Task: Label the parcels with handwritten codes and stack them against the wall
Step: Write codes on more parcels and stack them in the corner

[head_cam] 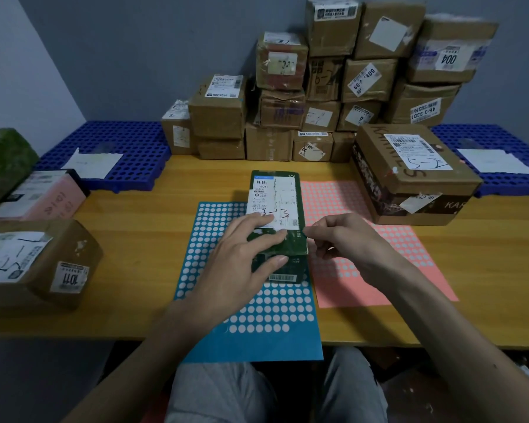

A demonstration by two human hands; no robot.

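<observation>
A dark green parcel (292, 245) lies at the middle of the wooden table (135, 254), partly on a blue dot-sticker sheet (257, 315). Its white shipping label (275, 199) bears a handwritten "3-3". My left hand (245, 254) rests on the parcel's near end, with straight fingers on top over the label's lower edge and the thumb against the front face. My right hand (345, 239) hovers just right of the parcel with its fingers curled; thumb and forefinger meet at the parcel's right edge. Nothing shows between them. Brown parcels (333, 87) are stacked against the grey back wall.
A pink dot-sticker sheet (364, 270) lies right of the parcel. A brown box marked "5-2" (409, 178) stands at the right. On the left are a brown box (37, 264), a pink parcel (43, 196) and a green one (3, 160). Blue perforated pallets (126, 148) flank the stack.
</observation>
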